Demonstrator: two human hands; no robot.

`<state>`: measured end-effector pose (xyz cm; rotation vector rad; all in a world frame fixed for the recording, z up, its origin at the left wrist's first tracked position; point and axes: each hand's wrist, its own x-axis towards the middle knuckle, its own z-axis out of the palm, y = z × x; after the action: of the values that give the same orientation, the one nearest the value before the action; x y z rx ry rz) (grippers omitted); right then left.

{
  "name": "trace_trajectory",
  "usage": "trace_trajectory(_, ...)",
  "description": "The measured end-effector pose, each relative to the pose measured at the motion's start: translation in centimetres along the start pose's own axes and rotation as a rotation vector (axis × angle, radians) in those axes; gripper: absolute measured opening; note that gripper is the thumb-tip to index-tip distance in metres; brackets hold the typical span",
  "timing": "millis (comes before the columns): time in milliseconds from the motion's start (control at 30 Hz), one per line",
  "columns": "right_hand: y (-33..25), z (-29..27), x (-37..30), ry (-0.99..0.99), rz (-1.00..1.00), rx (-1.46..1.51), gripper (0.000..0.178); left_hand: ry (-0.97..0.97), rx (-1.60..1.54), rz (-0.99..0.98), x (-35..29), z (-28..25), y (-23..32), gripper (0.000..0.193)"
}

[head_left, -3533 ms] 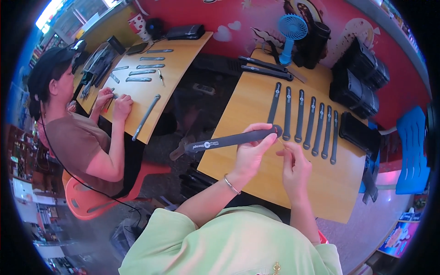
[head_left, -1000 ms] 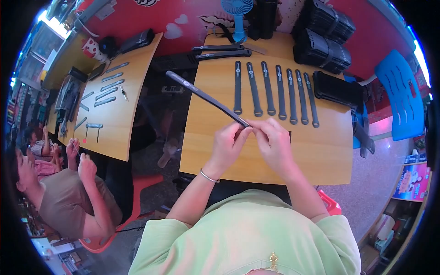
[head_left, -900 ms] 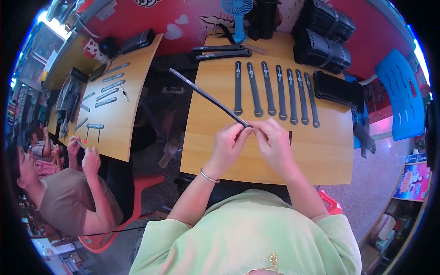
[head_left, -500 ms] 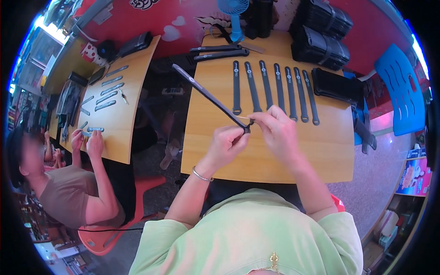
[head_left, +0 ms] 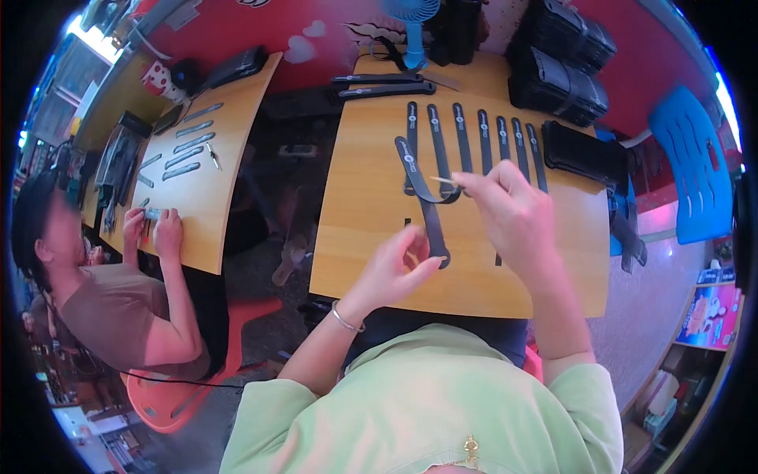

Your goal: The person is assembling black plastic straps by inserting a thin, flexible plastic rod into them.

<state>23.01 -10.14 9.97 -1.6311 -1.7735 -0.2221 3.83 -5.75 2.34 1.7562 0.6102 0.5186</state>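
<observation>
A black strap (head_left: 431, 225) bends in a loop over the wooden table (head_left: 371, 272), its rounded lower end at the thumb tip of my left hand (head_left: 393, 268). That hand's thumb and forefinger are apart; whether the thumb presses on the strap cannot be told. My right hand (head_left: 517, 213) is raised, its fingers pinching a thin pale stick (head_left: 442, 181). Several similar black straps (head_left: 483, 130) lie in a row beyond my hands, the right hand hiding parts of them. On the table by my left fingertips is a small dark bit (head_left: 407, 222).
Two more straps (head_left: 387, 91) lie at the back left, near a blue fan (head_left: 414, 39). Bundled black stacks (head_left: 557, 83) and a black pouch (head_left: 583, 154) occupy the right side. A blue chair (head_left: 691, 170) stands right. Another person (head_left: 118, 316) works at the left table (head_left: 201, 229).
The strap my left hand held slanting up has dropped into a bend over the table, and the left fingers have spread. My right hand has moved right and up, away from it.
</observation>
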Motion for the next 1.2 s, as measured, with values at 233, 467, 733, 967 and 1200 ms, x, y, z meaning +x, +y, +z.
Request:
trace_trajectory(233, -2.0, -0.4, -1.7, -0.12, -0.029, -0.024, 0.032, 0.417, -0.881, -0.318, 3.0, 0.1, 2.2, 0.03)
trace_trajectory(467, -0.7, 0.2, -2.3, -0.328, 0.254, 0.372, 0.055, 0.387, -1.192, -0.245, 2.0, -1.8, -0.2, 0.024)
trace_trajectory(733, -1.7, 6.0, -0.7, -0.12, 0.075, 0.776, 0.03, 0.274, -1.176, -0.416, 1.8, -1.0, 1.1, 0.018)
trace_trajectory(967, 2.6, 7.6, 4.0, -0.019, 0.685, 0.968, 0.012, -0.158, -0.988, -0.398, -1.4, -3.4, 0.0, 0.011)
trace_trajectory(1200, 5.5, 6.3, 10.5, 0.234, 0.494, 0.948, 0.019, -0.263, -0.89, -0.434, -4.3, -8.1, -1.3, 0.009)
